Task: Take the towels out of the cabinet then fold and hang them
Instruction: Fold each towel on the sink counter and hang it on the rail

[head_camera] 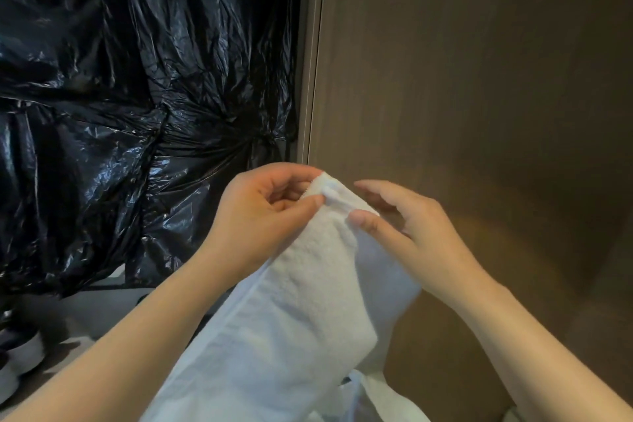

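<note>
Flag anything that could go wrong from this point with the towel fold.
1. Only the left hand pinches the white towel at its top corner; the right hand is open with just its thumb touching, so the corner could slip.
2. The towel's lower part hangs bunched and out of frame, so the fold may come out uneven.

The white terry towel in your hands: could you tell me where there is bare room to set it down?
Little shows. A pale floor strip lies bare between the crumpled black plastic sheeting and the left hand. The white towel and right hand crowd the brown wooden panel.
</note>
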`<action>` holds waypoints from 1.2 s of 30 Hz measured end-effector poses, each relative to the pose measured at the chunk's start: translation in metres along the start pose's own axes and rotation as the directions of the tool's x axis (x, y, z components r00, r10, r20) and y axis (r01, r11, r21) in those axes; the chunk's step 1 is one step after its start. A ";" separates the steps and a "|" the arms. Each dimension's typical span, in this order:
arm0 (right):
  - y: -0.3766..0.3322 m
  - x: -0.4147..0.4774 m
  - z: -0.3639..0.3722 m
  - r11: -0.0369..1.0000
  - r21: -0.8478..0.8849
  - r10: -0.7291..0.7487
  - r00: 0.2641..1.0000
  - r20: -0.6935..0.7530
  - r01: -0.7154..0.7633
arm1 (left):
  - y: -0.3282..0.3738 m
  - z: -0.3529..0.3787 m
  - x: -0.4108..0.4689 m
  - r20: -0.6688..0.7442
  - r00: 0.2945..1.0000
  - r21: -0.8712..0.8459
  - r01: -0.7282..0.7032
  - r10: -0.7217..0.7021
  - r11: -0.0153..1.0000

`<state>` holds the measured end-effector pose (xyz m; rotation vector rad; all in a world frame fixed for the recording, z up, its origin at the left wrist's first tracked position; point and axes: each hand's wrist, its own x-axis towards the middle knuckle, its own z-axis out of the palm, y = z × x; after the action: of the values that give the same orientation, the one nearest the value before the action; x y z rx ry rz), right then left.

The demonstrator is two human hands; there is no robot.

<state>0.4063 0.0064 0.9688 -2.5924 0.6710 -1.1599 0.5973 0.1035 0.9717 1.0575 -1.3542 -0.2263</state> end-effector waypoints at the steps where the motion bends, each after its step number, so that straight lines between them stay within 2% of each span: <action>1: -0.001 0.000 0.004 0.998 0.060 0.000 1.000 0.005 0.000 | 0.000 0.000 -0.002 0.016 1.000 0.002 -0.008 0.008 1.000; 4: -0.010 0.000 0.010 0.991 0.134 -0.031 0.999 0.028 0.027 | -0.001 -0.004 -0.008 0.056 0.998 0.006 -0.022 0.021 1.000; 10: -0.024 0.003 0.014 0.997 0.027 -0.069 0.998 0.008 0.069 | -0.014 -0.012 -0.016 0.048 0.998 -0.093 0.040 -0.035 0.995; 19: -0.042 0.006 0.004 0.993 -0.039 -0.115 0.993 -0.025 0.114 | -0.057 -0.023 -0.041 0.270 0.945 -0.048 0.207 -0.187 0.977; 24: -0.040 0.002 0.001 1.000 0.021 -0.008 0.992 -0.123 0.011 | -0.079 -0.027 -0.055 0.331 0.908 -0.004 0.275 -0.258 0.962; 27: -0.030 -0.003 0.000 0.997 0.051 0.068 0.978 -0.195 -0.059 | -0.092 -0.031 -0.068 0.363 0.879 0.112 0.288 -0.309 0.951; 30: -0.011 -0.018 0.004 0.987 0.030 0.161 0.960 -0.228 -0.158 | -0.099 -0.032 -0.078 0.351 0.890 0.265 0.203 -0.291 0.943; 33: 0.011 -0.048 0.013 0.955 0.039 0.294 0.923 -0.249 -0.294 | -0.097 -0.029 -0.087 0.391 0.883 0.295 0.147 -0.260 0.944; 36: 0.028 -0.090 0.021 0.898 0.036 0.436 0.877 -0.203 -0.438 | -0.092 -0.026 -0.095 0.522 0.800 0.311 0.144 -0.295 0.939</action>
<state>0.3607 0.0261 0.8863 -2.1708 1.2343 -1.2729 0.6326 0.1307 0.8443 1.4449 -1.8246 -0.5893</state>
